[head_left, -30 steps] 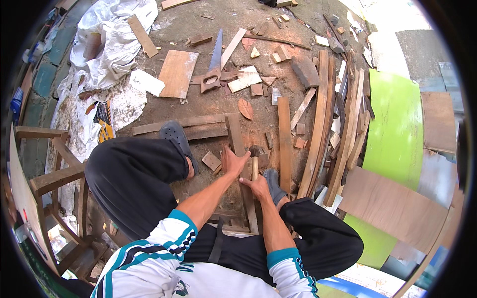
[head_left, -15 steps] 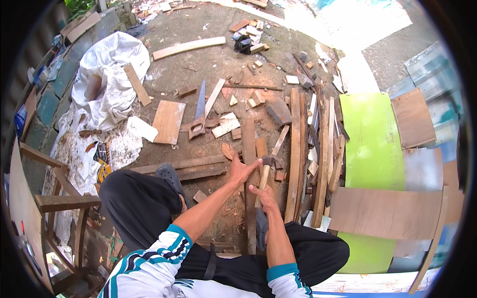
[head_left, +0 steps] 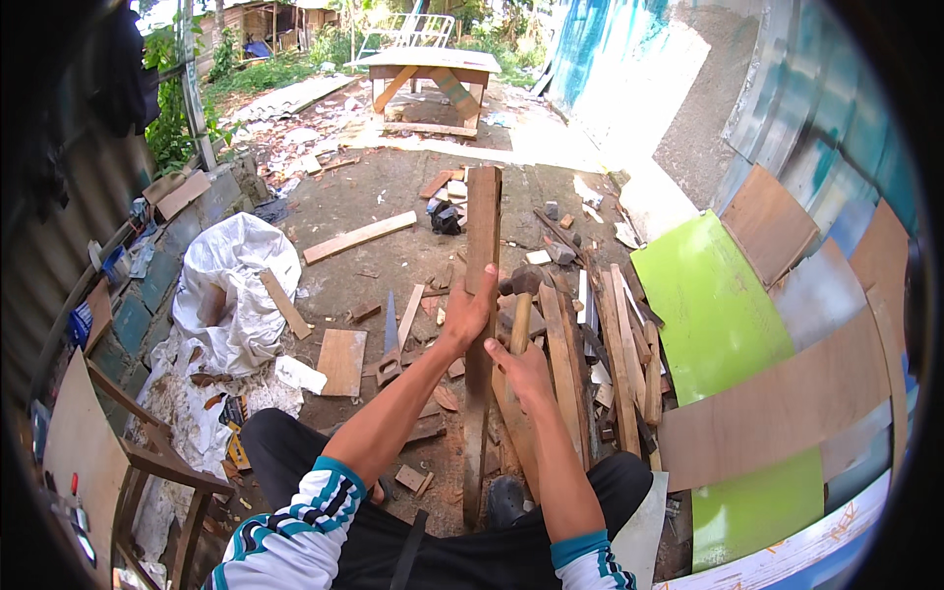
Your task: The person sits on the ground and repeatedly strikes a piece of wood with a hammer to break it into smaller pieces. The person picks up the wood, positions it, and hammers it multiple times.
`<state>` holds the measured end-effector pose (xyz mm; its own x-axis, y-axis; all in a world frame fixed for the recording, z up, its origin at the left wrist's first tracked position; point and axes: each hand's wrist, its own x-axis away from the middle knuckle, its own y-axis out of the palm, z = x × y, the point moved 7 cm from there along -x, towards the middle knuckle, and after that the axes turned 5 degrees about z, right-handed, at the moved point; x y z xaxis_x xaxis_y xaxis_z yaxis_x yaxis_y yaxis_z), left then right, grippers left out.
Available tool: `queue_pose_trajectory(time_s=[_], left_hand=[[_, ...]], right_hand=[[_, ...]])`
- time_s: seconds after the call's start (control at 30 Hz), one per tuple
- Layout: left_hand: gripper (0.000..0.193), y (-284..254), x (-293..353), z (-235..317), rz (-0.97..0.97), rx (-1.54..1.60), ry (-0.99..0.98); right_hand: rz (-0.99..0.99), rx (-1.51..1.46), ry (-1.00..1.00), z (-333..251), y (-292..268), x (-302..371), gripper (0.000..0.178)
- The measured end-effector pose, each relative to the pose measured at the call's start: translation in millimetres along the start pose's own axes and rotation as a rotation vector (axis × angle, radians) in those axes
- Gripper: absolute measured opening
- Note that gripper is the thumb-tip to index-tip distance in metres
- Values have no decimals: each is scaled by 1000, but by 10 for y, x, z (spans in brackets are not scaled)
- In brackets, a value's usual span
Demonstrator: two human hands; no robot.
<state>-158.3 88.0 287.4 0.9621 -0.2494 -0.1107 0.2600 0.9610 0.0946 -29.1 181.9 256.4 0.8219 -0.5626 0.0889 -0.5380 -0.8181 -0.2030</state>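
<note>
My left hand (head_left: pixel 466 317) is closed around a long brown wooden plank (head_left: pixel 483 218), which stands raised and tilted in front of me, its lower end between my feet. In my right hand (head_left: pixel 524 372) is a hammer by its pale wooden handle (head_left: pixel 520 324). The dark hammer head (head_left: pixel 521 281) points up, just right of the plank. Another pale board (head_left: pixel 515 433) lies slanted below my right hand. To the left of the plank, on the ground, rests a handsaw (head_left: pixel 390 339) with a wooden handle.
Long timber strips (head_left: pixel 619 364) lie in a pile on the right, beside a green panel (head_left: pixel 713 305). A white sack (head_left: pixel 236 285) and a square board (head_left: pixel 342 362) are on the left. Near my left leg stands a wooden frame (head_left: pixel 182 467). A table (head_left: pixel 428 61) is far ahead.
The plank has been lifted from the ground to a raised, tilted position, my left hand now gripping it. Both hands and the hammer have risen; the view has tipped up.
</note>
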Motion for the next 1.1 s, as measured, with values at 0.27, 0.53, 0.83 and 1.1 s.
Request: queue_pose_trajectory(time_s=[0.27, 0.53, 0.83, 1.1], left_hand=[[78, 304, -44, 1211, -93, -323, 410], [94, 662, 239, 955, -394, -814, 635], [97, -650, 346, -1622, -580, -1206, 585], [87, -1089, 1055, -3456, -707, -1160, 381]], right_hand=[[60, -159, 38, 213, -510, 141, 43], [137, -357, 323, 1485, -787, 324, 33], [315, -208, 475, 2067, -1084, 418, 29], [349, 164, 540, 2251, -1316, 907, 28]])
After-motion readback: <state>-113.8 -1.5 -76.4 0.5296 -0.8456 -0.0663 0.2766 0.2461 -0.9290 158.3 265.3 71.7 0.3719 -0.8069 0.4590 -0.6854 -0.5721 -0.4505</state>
